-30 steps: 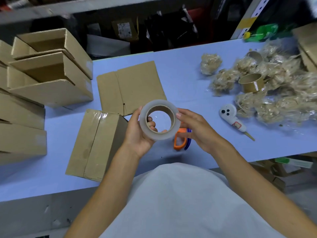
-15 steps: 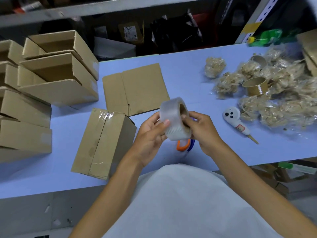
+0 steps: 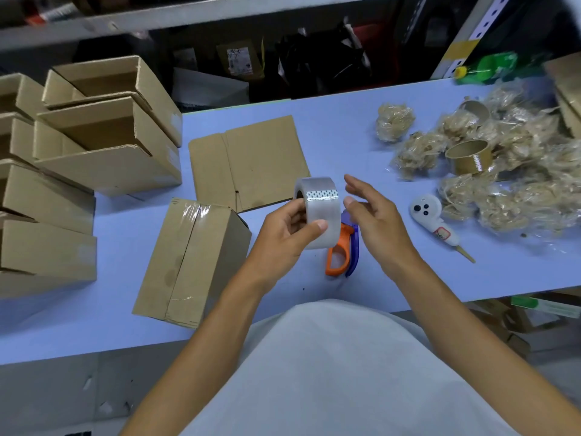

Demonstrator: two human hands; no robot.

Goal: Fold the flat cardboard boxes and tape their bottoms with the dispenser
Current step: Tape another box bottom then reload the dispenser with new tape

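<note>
Step in hand: reloading, by the look of it; a full clear tape roll point(image 3: 317, 212) is held up over the tabletop point(image 3: 345, 121), with the orange-and-blue dispenser point(image 3: 342, 253) lying empty just beneath it.
Left hand point(image 3: 283, 237): fingers curled round the roll, thumb pressed on its outer face, patterned starter strip turned up.
Right hand point(image 3: 374, 215): fingers spread and loose, just beside the roll, holding nothing.
Boxes: one taped box point(image 3: 188, 262) lies bottom-up to the left of the hands; a flat cardboard blank point(image 3: 251, 162) waits behind it; folded boxes point(image 3: 103, 130) are stacked far left.
Next move calls for: probably peeling the starter strip free, then seating the roll on the dispenser hub.
Clutter: spent tape cores point(image 3: 468, 155) and crumpled tape wads point(image 3: 503, 184) to the right.
</note>
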